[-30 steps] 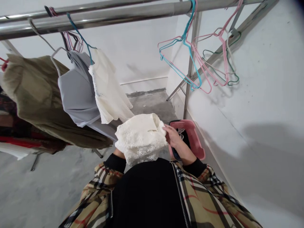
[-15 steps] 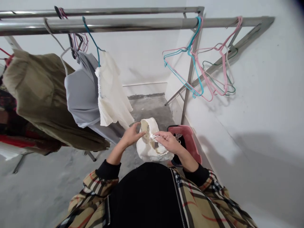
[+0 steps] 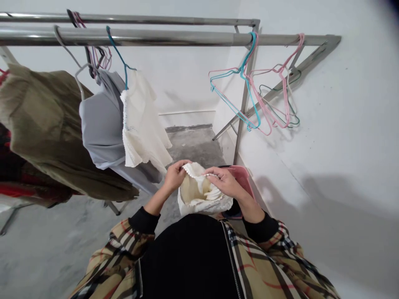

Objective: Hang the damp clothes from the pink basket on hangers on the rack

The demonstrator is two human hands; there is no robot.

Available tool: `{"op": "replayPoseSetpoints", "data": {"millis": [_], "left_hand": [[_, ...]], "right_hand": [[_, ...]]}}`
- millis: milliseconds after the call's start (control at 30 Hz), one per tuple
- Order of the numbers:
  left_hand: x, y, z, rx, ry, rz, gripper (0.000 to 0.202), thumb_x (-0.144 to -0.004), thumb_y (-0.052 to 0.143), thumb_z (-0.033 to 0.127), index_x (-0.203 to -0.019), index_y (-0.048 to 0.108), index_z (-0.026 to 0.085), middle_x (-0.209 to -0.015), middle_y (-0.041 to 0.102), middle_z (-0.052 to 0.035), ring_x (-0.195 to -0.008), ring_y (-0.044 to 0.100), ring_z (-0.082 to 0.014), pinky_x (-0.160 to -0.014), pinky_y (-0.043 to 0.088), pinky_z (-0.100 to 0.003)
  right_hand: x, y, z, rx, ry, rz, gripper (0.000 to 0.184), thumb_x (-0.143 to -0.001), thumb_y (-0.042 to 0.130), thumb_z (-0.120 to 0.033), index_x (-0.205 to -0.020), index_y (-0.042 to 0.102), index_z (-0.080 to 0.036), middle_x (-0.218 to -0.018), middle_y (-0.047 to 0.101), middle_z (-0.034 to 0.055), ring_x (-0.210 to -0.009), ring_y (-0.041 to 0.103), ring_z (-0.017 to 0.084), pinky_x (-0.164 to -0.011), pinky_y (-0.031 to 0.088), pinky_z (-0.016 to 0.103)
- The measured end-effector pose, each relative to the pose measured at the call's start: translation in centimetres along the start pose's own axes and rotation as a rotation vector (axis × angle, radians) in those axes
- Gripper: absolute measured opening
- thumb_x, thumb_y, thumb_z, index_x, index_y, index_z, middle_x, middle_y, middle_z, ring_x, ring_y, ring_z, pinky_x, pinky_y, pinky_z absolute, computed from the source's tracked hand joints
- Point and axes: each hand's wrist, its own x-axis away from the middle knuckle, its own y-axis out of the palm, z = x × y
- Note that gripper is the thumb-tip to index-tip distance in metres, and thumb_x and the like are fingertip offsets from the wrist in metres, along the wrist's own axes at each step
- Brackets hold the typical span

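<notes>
I hold a cream lace garment (image 3: 199,197) in front of my chest with both hands. My left hand (image 3: 174,176) pinches its scalloped upper edge on the left. My right hand (image 3: 225,182) grips the same edge on the right, fingers closed on the cloth. The opening of the garment gapes between my hands. Below and behind my right hand sits a pink basket (image 3: 241,174) on the floor by the wall.
A steel clothes rail (image 3: 140,37) runs overhead. On it hang an olive garment (image 3: 46,133), a grey top (image 3: 99,128) and a white lace top (image 3: 141,124). Several bare wire hangers (image 3: 258,99) hang at the right end. A white wall (image 3: 327,145) stands close on the right.
The garment was bunched up over my left hand, with my right hand at its side. Now both hands hold its top edge and spread it open. The view has tilted slightly.
</notes>
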Motion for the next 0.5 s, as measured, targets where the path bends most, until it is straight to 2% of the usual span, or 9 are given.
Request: {"op": "replayPoseSetpoints", "data": {"millis": [67, 133, 200, 267, 333, 400, 500], "left_hand": [[-0.1, 0.2, 1.6, 0.059, 0.031, -0.010, 0.024, -0.076, 0.058, 0.017, -0.093, 0.076, 0.020, -0.090, 0.073, -0.0036, -0.080, 0.063, -0.0177, -0.079, 0.046, -0.026], [-0.1, 0.7, 3.2, 0.052, 0.092, -0.103, 0.022, -0.075, 0.059, 0.015, -0.088, 0.077, 0.020, -0.088, 0.073, -0.0040, -0.083, 0.063, -0.0191, -0.083, 0.046, -0.027], [0.0, 1.2, 4.3, -0.005, 0.156, -0.194, 0.024, -0.072, 0.060, 0.011, -0.084, 0.077, 0.021, -0.084, 0.072, -0.0039, -0.082, 0.062, -0.0195, -0.085, 0.045, -0.029], [0.1, 1.5, 4.7, -0.076, 0.196, -0.188, 0.025, -0.070, 0.061, 0.008, -0.084, 0.076, 0.020, -0.079, 0.069, -0.0035, -0.078, 0.060, -0.0189, -0.082, 0.044, -0.029], [0.2, 1.8, 4.4, -0.137, 0.221, -0.122, 0.022, -0.072, 0.061, 0.010, -0.087, 0.074, 0.020, -0.078, 0.065, -0.0035, -0.076, 0.057, -0.0182, -0.079, 0.044, -0.028], [0.5, 2.1, 3.4, -0.205, 0.238, -0.065, 0.021, -0.076, 0.059, 0.013, -0.093, 0.071, 0.019, -0.084, 0.063, -0.0049, -0.079, 0.056, -0.0184, -0.079, 0.044, -0.028], [1.5, 2.7, 1.2, -0.395, 0.212, -0.036, 0.030, -0.080, 0.055, 0.013, -0.108, 0.065, 0.018, -0.105, 0.063, -0.0091, -0.096, 0.057, -0.0219, -0.087, 0.044, -0.031]], "right_hand": [[-0.2, 0.3, 0.2, 0.052, -0.034, 0.038, 0.040, -0.083, 0.060, -0.033, -0.122, 0.061, -0.020, -0.097, 0.063, 0.0047, -0.074, 0.055, 0.014, -0.065, 0.045, 0.025], [-0.6, 0.9, 0.2, 0.109, -0.087, 0.065, 0.062, -0.077, 0.067, -0.031, -0.136, 0.050, -0.023, -0.118, 0.060, 0.0079, -0.090, 0.057, 0.017, -0.075, 0.047, 0.028], [-1.2, 1.5, 0.2, 0.164, -0.093, 0.061, 0.070, -0.075, 0.068, -0.028, -0.141, 0.045, -0.024, -0.129, 0.057, 0.0088, -0.101, 0.058, 0.020, -0.086, 0.047, 0.033], [-1.7, 1.9, 0.4, 0.190, -0.070, 0.057, 0.060, -0.078, 0.061, -0.025, -0.137, 0.049, -0.022, -0.122, 0.063, 0.0079, -0.100, 0.060, 0.021, -0.090, 0.046, 0.036], [-2.1, 2.0, 0.6, 0.174, -0.058, 0.099, 0.046, -0.081, 0.052, -0.021, -0.127, 0.057, -0.020, -0.112, 0.068, 0.0068, -0.099, 0.062, 0.021, -0.091, 0.046, 0.036], [-2.3, 2.0, 0.9, 0.117, -0.055, 0.207, 0.038, -0.082, 0.046, -0.020, -0.116, 0.063, -0.019, -0.109, 0.069, 0.0064, -0.101, 0.062, 0.021, -0.092, 0.046, 0.035], [-2.3, 1.8, 1.0, -0.011, -0.028, 0.398, 0.033, -0.082, 0.044, -0.022, -0.107, 0.065, -0.019, -0.106, 0.068, 0.0056, -0.096, 0.062, 0.019, -0.087, 0.048, 0.033]]}}
